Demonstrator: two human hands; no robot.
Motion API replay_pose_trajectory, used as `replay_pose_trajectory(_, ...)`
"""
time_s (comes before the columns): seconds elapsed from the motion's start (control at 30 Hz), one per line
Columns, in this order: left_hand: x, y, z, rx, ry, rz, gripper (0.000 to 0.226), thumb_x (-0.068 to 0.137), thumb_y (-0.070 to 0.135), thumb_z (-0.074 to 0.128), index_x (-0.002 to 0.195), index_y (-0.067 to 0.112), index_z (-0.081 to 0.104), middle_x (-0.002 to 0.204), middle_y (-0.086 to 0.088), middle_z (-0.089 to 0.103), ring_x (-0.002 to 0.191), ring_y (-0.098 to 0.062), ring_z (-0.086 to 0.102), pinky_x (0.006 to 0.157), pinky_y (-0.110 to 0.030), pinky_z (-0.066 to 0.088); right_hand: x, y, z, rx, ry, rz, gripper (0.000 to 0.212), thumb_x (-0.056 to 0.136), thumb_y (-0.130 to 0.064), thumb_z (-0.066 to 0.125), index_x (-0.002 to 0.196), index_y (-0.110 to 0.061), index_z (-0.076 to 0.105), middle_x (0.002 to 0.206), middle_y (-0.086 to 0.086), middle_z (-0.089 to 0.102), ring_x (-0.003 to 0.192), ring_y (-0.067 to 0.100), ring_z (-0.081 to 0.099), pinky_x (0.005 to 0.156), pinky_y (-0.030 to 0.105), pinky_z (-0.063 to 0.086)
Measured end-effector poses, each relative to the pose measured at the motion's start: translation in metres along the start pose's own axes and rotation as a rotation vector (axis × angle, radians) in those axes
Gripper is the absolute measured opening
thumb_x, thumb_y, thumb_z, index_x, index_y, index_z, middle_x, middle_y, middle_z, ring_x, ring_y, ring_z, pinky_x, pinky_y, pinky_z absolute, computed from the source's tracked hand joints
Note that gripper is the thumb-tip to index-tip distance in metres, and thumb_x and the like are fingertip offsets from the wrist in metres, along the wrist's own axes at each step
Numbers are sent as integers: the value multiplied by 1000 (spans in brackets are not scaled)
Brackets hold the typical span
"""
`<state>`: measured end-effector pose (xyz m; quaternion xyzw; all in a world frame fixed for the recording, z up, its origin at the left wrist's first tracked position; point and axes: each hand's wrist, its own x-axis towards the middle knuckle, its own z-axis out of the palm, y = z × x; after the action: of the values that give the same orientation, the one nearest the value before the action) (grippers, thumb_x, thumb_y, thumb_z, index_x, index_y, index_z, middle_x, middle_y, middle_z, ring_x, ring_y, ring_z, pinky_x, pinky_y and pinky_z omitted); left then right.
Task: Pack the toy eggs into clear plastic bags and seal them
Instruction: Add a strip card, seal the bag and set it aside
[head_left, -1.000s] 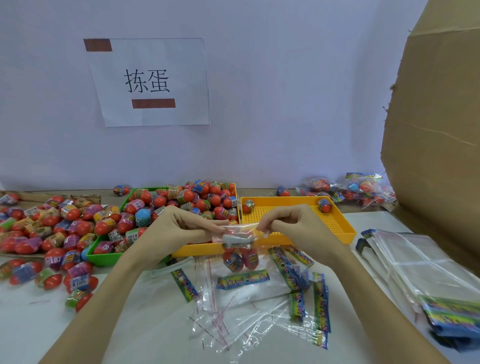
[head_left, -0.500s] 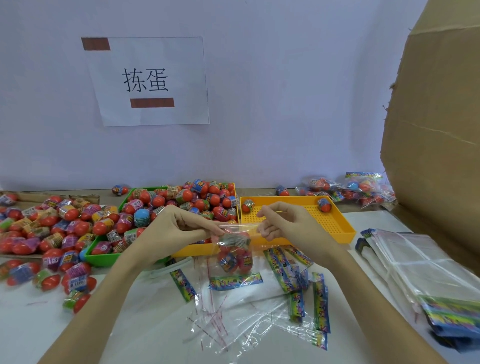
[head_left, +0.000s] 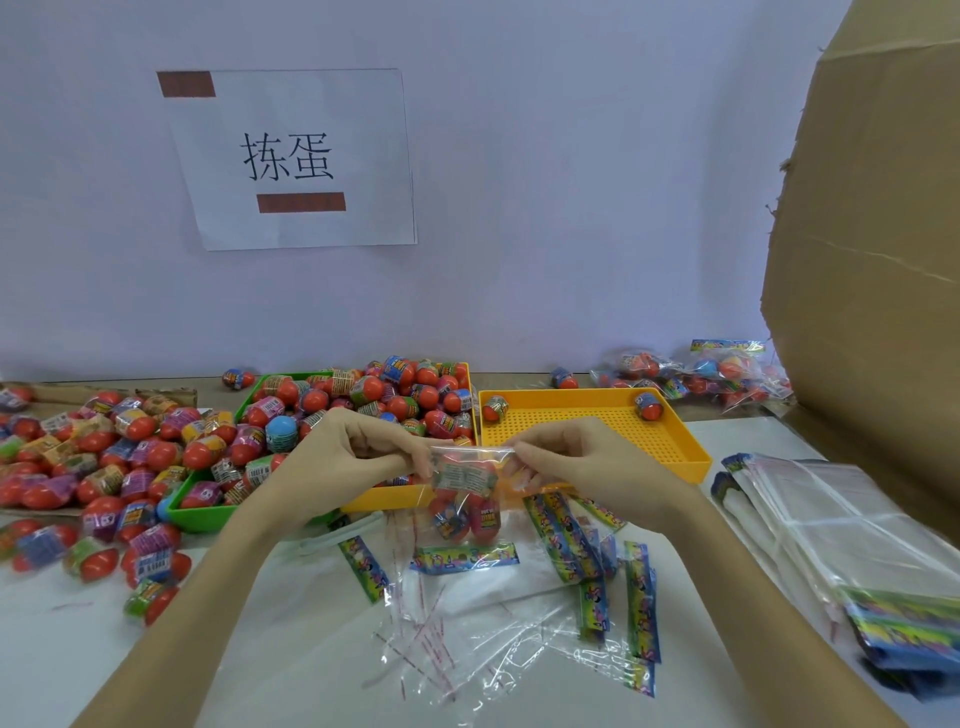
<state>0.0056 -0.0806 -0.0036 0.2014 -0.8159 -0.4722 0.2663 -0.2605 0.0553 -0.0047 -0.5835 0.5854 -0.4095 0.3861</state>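
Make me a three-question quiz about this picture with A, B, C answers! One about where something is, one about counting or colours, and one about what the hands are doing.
1. Where is the stack of empty clear bags?
A. At the table's right side
B. Inside the green tray
C. Taped to the wall

2. How many toy eggs lie in the orange mesh tray?
A. None
B. Two
C. Ten

3. What are the hands doing?
A. Resting flat on the table
B. Both pinching the top of a filled bag
C. Lifting the cardboard box

Answers:
1. A, the stack lies right of the orange mesh tray, by the cardboard.
2. B, one egg sits at its far left corner and one egg at its far right.
3. B, the left hand and right hand hold the filled bag up by its top edge.
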Motion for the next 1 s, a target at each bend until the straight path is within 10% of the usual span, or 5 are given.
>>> replay_pose_trajectory(0.2,0,-5,-4,7,34,-36,36,97,-6,68,85,23,85,106,-1,83,114,-12,75,95,-23,59,-2,1,-5,-64,-120,-91,41,101,-12,69,135,-35,66,120,-4,76,111,17,74,101,37,58)
replay_pose_trajectory(0.53,-2,-8,-10,-162,154,-2,19,93,6,72,82,17,83,93,-13,81,101,-23,78,84,-24,61,3,8,-3,-377,38,-75,8,94,-19,79,100,-24,81,86,-10,78,77,7,74,69,21,58)
replay_pose_trajectory(0.73,-1,-7,-8,-235,148,10,13,88,9,75,81,17,83,91,-8,82,101,-18,78,81,-23,62,6,3,18,-146,216,-202,36,95,-26,78,128,-36,67,96,-5,73,61,23,72,59,32,60)
replay_pose_trajectory(1.0,0,-6,-6,-314,146,8,12,86,13,75,79,18,83,94,-14,81,111,-25,77,83,-25,63,3,-1,27,137,220,-216,20,98,-23,74,118,-26,77,112,-1,77,67,17,71,50,30,52)
